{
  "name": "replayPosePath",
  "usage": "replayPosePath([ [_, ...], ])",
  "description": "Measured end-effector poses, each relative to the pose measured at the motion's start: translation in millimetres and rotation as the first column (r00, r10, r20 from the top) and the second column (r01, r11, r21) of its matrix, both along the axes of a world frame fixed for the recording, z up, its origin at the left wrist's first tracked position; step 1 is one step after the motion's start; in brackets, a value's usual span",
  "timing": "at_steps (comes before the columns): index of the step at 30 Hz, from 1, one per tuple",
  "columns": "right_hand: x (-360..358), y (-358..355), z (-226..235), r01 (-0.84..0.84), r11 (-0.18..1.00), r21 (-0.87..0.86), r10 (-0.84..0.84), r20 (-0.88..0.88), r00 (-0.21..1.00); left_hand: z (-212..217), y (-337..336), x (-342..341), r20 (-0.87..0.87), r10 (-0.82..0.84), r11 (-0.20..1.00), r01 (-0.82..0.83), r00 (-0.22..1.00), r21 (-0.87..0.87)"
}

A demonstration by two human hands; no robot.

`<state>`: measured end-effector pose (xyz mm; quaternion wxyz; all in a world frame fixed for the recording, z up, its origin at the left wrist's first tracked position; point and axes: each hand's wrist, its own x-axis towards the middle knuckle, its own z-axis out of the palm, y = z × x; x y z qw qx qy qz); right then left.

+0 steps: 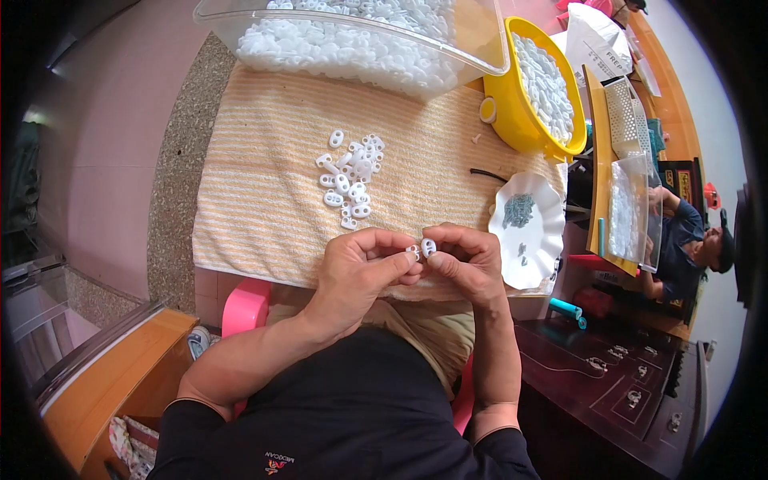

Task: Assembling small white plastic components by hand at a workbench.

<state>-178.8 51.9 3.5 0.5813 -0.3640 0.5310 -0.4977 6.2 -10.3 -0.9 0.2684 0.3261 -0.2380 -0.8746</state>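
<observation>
My left hand (pixel 360 272) is closed, pinching a small white plastic piece (pixel 412 250) between thumb and fingertips. Close beside it, my right hand (pixel 474 260) pinches a white oval two-hole plastic piece (pixel 429 246), which looks like a cord lock body. The two pieces are held almost together; whether they touch, I cannot tell. Beyond my hands, a loose pile of similar white plastic pieces (pixel 342 184) lies on the striped towel (pixel 264 176). To the right, a scalloped white plate (pixel 536 268) carries a heap of tiny grey-green parts (pixel 518 211), too small to make out.
A clear plastic bin (pixel 480 60) full of white pieces stands at the far edge. Right of it is a yellow tub (pixel 512 120) of white pieces. A thin black strip (pixel 486 174) lies near the plate. Farther right, another person (pixel 688 240) reaches to a clear tray (pixel 632 208).
</observation>
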Motion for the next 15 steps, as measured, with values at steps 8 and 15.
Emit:
replayPosePath([
  [8, 3.7, -1.5, 0.0, -0.048, 0.997, -0.064, 0.046, -0.044, 0.998, -1.0, 0.9, -1.2, -0.021, 0.006, 1.0, -0.006, 1.0, -0.017],
  [15, 4.6, -1.0, 0.3, -0.049, 0.998, -0.047, 0.048, -0.016, 0.999, -2.4, 0.5, -0.4, -0.074, 0.003, 1.0, -0.005, 0.997, -0.029],
])
